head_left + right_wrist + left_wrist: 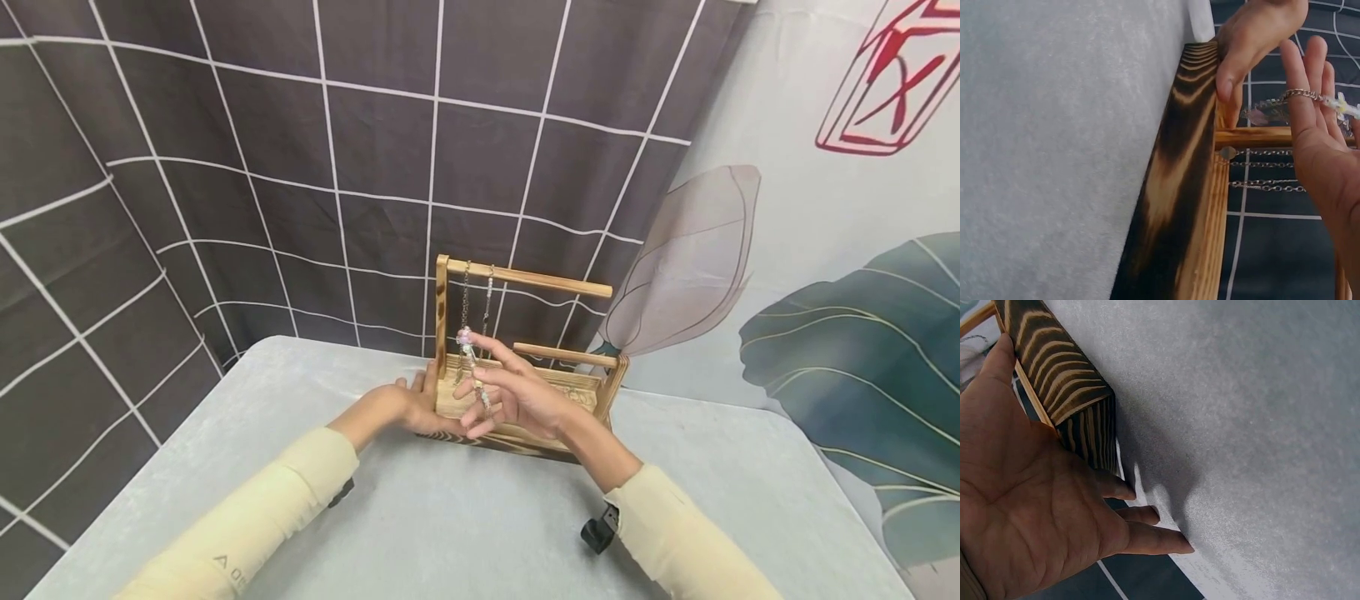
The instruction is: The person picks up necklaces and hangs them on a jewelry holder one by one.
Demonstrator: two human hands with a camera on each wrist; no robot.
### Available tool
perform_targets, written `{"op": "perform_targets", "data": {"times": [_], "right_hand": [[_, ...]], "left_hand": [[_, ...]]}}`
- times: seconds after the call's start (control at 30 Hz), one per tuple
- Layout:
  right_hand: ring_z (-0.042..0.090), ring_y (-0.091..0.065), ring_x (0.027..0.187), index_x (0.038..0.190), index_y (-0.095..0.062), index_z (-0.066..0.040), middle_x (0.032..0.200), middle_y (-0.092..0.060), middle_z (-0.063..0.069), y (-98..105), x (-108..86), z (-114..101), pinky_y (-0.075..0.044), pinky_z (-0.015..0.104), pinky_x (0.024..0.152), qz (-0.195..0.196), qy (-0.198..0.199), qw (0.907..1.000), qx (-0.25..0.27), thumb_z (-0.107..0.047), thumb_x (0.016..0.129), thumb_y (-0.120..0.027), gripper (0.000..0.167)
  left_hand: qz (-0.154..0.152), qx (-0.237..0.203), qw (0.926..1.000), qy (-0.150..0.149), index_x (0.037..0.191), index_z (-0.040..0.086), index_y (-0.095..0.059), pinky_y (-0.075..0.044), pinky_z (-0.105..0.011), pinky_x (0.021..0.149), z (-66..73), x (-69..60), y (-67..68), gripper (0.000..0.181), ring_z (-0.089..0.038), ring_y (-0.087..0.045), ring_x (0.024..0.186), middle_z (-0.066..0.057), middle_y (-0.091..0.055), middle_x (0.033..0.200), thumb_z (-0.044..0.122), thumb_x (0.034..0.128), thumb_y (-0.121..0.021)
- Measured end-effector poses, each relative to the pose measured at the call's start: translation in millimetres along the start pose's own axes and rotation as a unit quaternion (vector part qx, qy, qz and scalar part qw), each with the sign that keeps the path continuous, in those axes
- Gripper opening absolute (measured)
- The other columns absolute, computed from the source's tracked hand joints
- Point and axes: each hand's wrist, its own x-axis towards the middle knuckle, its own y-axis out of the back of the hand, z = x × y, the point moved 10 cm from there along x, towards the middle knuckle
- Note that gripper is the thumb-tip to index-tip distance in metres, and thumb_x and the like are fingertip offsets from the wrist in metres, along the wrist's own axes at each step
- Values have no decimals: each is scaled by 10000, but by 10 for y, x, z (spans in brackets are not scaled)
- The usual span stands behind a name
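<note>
A beaded bracelet [470, 354] with pastel beads and a silver chain end is held in my right hand [521, 400], in front of a wooden jewellery stand [525, 444]. In the right wrist view, the bracelet's chain [1300, 93] lies across the fingers, which are mostly extended. My left hand [408, 406] rests against the stand's left end. In the left wrist view, its thumb touches the tray's rim, while the other fingers [1160, 537] stretch straight past the burnt-grain corner. Parts of the bracelet are hidden by the right hand.
Two chains [489, 300] hang from the stand's tall upper bar [532, 278]. A lower bar [566, 356] stands to the right, and something thin lies in the tray. Beneath is a pale cloth-covered table [450, 533]; a dark gridded curtain [382, 142] hangs behind.
</note>
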Motion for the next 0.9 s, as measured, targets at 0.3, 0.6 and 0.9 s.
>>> {"op": "perform_targets", "data": {"times": [0.3, 0.6, 0.9], "right_hand": [[325, -871, 887, 1775, -125, -408, 948, -784, 91, 21, -24, -15, -643, 730, 991, 62, -215, 9996, -164, -267, 1187, -467, 694], [197, -836, 714, 1557, -567, -15, 826, -809, 33, 156, -20, -156, -738, 497, 787, 766, 379, 9952, -476, -196, 1155, -516, 444], [154, -842, 895, 1215, -757, -119, 975, -842, 7, 126, -11, -337, -708, 317, 847, 743, 1065, 9915, -43, -140, 1163, -479, 284]], "left_hand": [[64, 55, 10000, -43, 1754, -91, 120, -91, -655, 1451, 0, 6, -7, 1314, -501, -65, 1768, -395, -34, 1845, 758, 1035, -579], [17, 25, 9999, 110, 1763, -52, 152, -111, -662, 1447, -7, 12, -17, 1407, -525, -44, 1762, -349, 13, 1866, 890, 979, -539], [69, -96, 9996, 238, 1764, -28, 176, -149, -740, 1412, -50, 9, -15, 1443, -600, -45, 1735, -365, -14, 1860, 913, 959, -564]]}}
